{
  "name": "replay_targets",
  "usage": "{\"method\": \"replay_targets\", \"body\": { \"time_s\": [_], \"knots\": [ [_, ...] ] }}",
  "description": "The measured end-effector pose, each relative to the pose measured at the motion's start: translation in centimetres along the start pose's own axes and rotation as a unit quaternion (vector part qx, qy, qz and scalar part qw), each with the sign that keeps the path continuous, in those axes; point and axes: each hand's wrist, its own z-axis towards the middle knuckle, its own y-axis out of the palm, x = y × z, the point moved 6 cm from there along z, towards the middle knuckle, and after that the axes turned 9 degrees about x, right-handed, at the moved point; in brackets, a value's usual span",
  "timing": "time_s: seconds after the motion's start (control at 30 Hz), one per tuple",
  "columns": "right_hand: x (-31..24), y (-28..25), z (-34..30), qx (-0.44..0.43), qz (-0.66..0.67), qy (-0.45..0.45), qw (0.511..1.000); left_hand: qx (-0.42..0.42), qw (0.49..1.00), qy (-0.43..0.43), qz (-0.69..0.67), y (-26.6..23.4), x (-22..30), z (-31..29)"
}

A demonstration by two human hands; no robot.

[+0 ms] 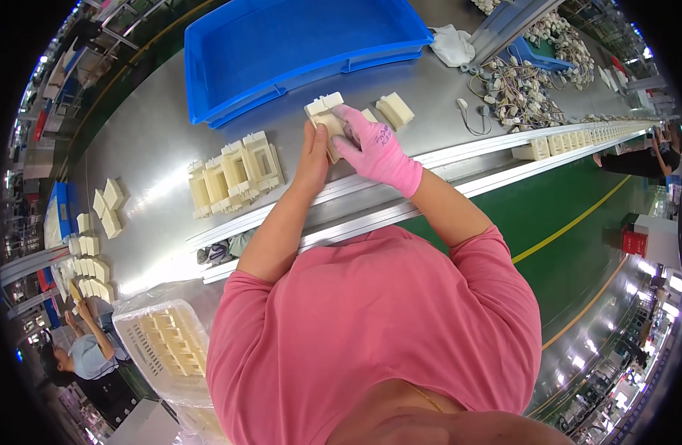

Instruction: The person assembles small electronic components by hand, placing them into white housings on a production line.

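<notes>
Both hands are together over the near edge of the metal worktable, closed on a cream plastic housing [324,104]. My bare left hand [311,162] presses against its left side, fingers together and pointing up. My right hand [380,152], in a pink glove, grips it from the right; the fingertips are partly hidden behind the part. Just right of the glove stands a cream plastic block [396,110], with a smaller cream piece [368,116] partly covered by my fingers. Left of my left hand, several open cream plastic frames [237,172] form a slanted row.
A large blue tray [311,72] stands beyond my hands. Tangled wires with connectors [520,95] lie right, near a white cloth or bag [452,46]. Metal rails [459,159] edge the table. A plastic-lined crate [144,337] holds cream parts lower left, near a co-worker [96,356].
</notes>
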Motion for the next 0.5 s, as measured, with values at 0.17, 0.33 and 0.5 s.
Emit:
{"method": "replay_targets", "body": {
  "time_s": [0.17, 0.33, 0.5],
  "knots": [
    [-0.1, -0.8, 0.3, -0.105, 0.143, 0.073, 0.981, 0.001, 0.995, -0.093, -0.029, 1.1, 1.1, -1.1],
    [-1.3, -4.4, 1.3, 0.041, 0.076, -0.132, 0.987, -0.136, 0.981, -0.137, 0.003, 2.5, 1.2, -1.9],
    [0.0, -5.7, -1.2, -0.183, 0.119, 0.135, 0.967, -0.283, 0.92, -0.169, 0.21, 2.1, 1.5, -1.7]
  ]
}}
